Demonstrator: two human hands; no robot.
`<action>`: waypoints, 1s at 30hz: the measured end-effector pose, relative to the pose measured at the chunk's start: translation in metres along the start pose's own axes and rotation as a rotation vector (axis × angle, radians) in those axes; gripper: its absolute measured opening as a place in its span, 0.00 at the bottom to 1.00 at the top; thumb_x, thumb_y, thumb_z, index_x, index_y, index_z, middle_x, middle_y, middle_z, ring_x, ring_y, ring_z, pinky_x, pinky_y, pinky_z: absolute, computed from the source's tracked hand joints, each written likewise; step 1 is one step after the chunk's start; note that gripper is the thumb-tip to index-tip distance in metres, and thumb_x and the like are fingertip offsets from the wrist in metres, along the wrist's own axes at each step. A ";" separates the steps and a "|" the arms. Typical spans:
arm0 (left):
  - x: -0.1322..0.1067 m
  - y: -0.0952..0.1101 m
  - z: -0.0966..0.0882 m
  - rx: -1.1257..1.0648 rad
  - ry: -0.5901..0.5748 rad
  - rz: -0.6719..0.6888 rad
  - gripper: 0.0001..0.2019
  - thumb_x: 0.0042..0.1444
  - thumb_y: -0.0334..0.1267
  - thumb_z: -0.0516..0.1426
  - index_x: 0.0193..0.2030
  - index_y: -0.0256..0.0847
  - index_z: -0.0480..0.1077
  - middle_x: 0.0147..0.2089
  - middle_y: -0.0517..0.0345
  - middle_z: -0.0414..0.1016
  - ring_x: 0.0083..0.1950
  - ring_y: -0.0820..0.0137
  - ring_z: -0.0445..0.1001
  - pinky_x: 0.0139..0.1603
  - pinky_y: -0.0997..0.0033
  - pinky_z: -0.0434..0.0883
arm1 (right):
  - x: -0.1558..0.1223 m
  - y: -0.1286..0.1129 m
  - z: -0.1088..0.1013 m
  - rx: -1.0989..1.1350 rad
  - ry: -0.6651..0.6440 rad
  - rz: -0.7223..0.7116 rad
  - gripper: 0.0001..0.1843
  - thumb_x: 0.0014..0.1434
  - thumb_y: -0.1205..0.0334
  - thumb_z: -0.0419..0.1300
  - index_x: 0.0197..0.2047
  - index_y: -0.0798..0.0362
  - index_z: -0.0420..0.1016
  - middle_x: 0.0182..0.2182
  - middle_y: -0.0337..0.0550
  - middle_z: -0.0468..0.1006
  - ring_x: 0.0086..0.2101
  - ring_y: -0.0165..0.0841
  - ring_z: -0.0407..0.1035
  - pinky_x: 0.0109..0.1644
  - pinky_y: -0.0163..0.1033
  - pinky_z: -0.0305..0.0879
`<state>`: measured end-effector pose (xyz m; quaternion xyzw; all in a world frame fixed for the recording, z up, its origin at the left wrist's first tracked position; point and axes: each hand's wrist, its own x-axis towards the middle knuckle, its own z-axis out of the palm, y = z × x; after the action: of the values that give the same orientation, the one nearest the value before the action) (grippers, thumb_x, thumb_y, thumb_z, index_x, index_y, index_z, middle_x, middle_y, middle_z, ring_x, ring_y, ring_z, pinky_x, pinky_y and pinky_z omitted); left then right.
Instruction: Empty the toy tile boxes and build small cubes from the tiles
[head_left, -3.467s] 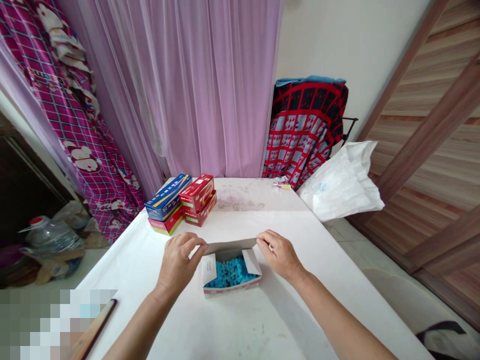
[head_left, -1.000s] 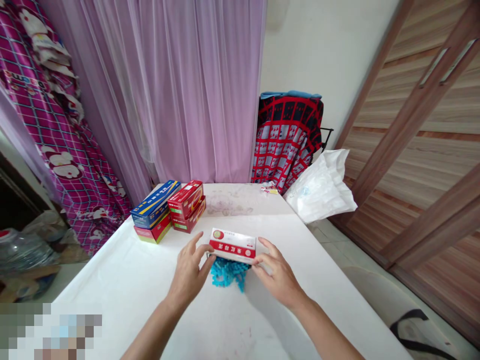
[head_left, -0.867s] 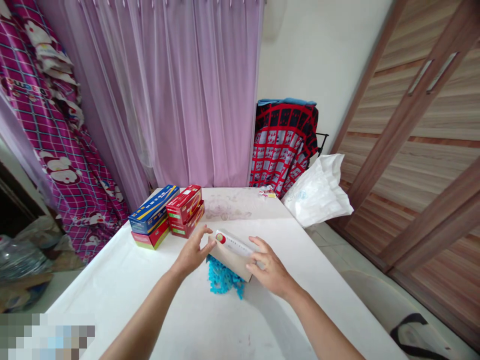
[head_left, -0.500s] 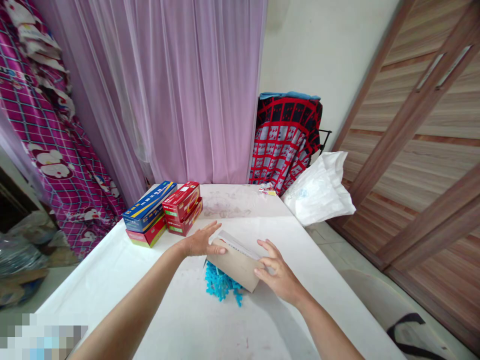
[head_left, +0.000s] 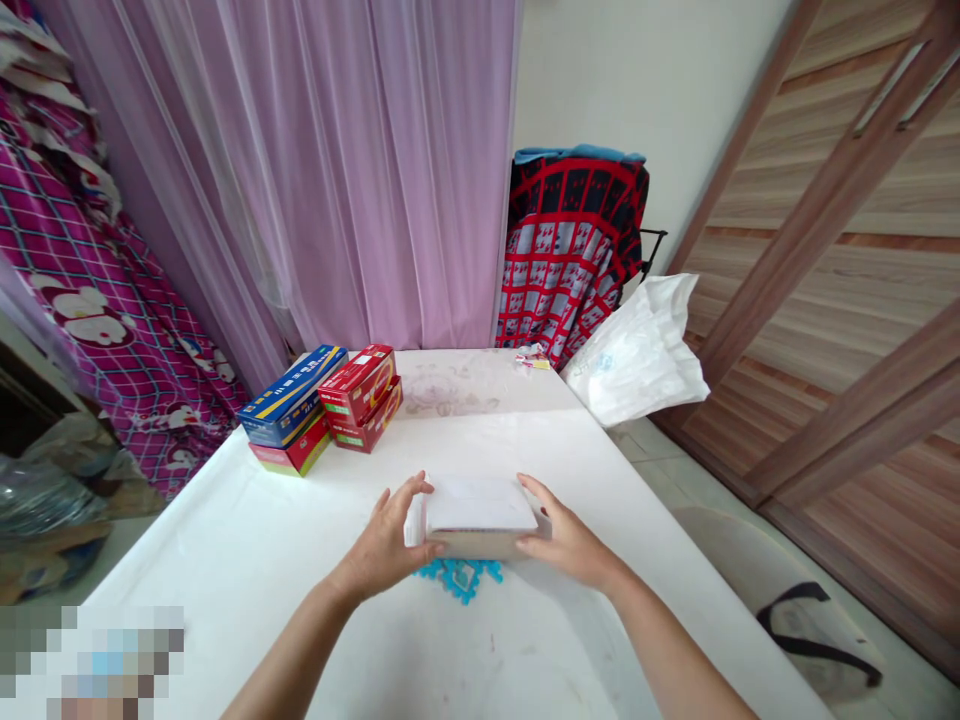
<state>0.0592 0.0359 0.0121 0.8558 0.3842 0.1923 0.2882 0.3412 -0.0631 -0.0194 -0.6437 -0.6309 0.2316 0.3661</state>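
Observation:
My left hand [head_left: 390, 540] and my right hand [head_left: 562, 535] grip the two ends of a small cardboard box [head_left: 476, 512], held just above the white table [head_left: 247, 540]. Its plain white side faces up. Under it lies a heap of small blue plastic pieces [head_left: 461, 578], mostly hidden by the box. Both hands have their fingers curled round the box's ends.
At the table's far left, a blue box [head_left: 292, 395] and red boxes [head_left: 360, 395] are stacked. A white plastic bag [head_left: 637, 350] lies at the far right edge, a small wrapper [head_left: 531, 357] near it. A chair draped in red patterned cloth [head_left: 574, 250] stands behind.
The open box of blue pieces was turned upside down, spilling them onto the table. In the last half second the box swung from tilted to level, over the heap.

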 end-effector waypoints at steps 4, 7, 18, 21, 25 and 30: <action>0.001 0.004 0.006 0.066 0.040 0.056 0.28 0.45 0.37 0.62 0.55 0.45 0.61 0.64 0.44 0.66 0.68 0.55 0.61 0.69 0.37 0.48 | 0.019 -0.005 -0.020 -0.202 -0.167 -0.096 0.48 0.42 0.65 0.68 0.67 0.50 0.58 0.65 0.54 0.60 0.63 0.45 0.55 0.65 0.54 0.55; 0.001 0.000 0.007 0.077 0.074 0.061 0.30 0.46 0.37 0.62 0.57 0.43 0.59 0.61 0.44 0.69 0.66 0.55 0.64 0.69 0.38 0.48 | 0.030 -0.016 -0.026 -0.318 -0.228 -0.128 0.50 0.41 0.63 0.68 0.67 0.51 0.56 0.63 0.55 0.63 0.62 0.47 0.58 0.64 0.55 0.55; 0.001 0.001 -0.057 -0.076 0.202 0.116 0.41 0.51 0.51 0.61 0.68 0.40 0.50 0.68 0.38 0.59 0.67 0.54 0.62 0.65 0.47 0.61 | 0.054 -0.078 -0.047 -0.256 -0.149 -0.279 0.52 0.42 0.60 0.70 0.68 0.48 0.53 0.62 0.52 0.64 0.56 0.43 0.64 0.61 0.49 0.59; 0.004 0.001 -0.057 -0.130 0.173 0.083 0.43 0.51 0.53 0.60 0.69 0.40 0.48 0.69 0.37 0.58 0.67 0.54 0.61 0.65 0.47 0.61 | 0.058 -0.080 -0.048 -0.223 -0.174 -0.222 0.51 0.42 0.59 0.70 0.68 0.49 0.54 0.60 0.52 0.66 0.52 0.41 0.67 0.58 0.48 0.62; 0.002 -0.013 -0.049 -0.148 0.293 0.057 0.42 0.52 0.54 0.59 0.70 0.43 0.47 0.71 0.42 0.53 0.71 0.56 0.53 0.68 0.48 0.56 | 0.063 -0.065 -0.051 -0.142 -0.051 -0.194 0.48 0.43 0.58 0.69 0.66 0.47 0.55 0.59 0.49 0.67 0.51 0.38 0.68 0.56 0.45 0.63; -0.004 -0.068 -0.020 -0.040 0.524 -0.103 0.35 0.55 0.55 0.55 0.66 0.39 0.55 0.66 0.41 0.64 0.66 0.55 0.63 0.63 0.48 0.64 | 0.090 -0.015 -0.054 -0.152 0.226 0.115 0.43 0.47 0.53 0.66 0.65 0.48 0.57 0.55 0.50 0.70 0.46 0.38 0.70 0.50 0.44 0.66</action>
<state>0.0084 0.0769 -0.0168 0.7503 0.4846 0.4001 0.2053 0.3811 0.0147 0.0408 -0.7267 -0.5635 0.1297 0.3710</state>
